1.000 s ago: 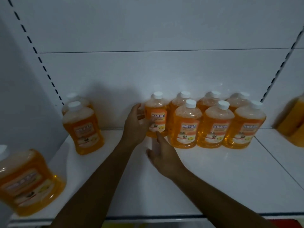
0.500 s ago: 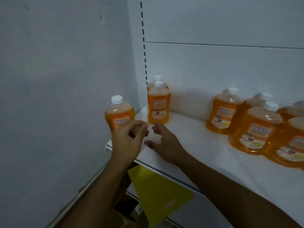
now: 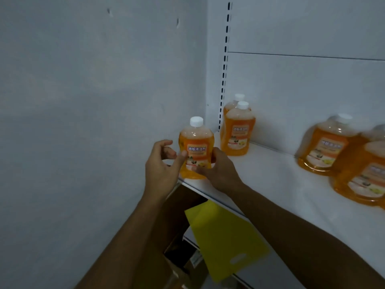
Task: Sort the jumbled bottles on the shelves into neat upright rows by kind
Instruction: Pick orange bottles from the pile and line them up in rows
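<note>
An orange bottle with a white cap point(image 3: 196, 140) stands upright at the front left corner of the white shelf point(image 3: 270, 176). My right hand point(image 3: 220, 172) grips its right side, thumb across the lower label. My left hand point(image 3: 162, 163) is just left of it, fingers curled and apart, only the thumb tip touching the label. Two matching bottles point(image 3: 238, 132) stand one behind the other against the back panel. Several more orange bottles point(image 3: 325, 147) stand grouped at the right, partly cut off by the frame edge.
A grey wall point(image 3: 93, 122) closes off the shelf's left end. Below the shelf lie a yellow plastic sheet with a handle hole point(image 3: 223, 236) and brown cardboard boxes point(image 3: 177, 215). A slotted upright point(image 3: 224, 80) runs up the back corner.
My view swung left from the bottle group to the shelf's left end. Both hands moved from the shelf surface to the corner bottle, and my right hand closed on it.
</note>
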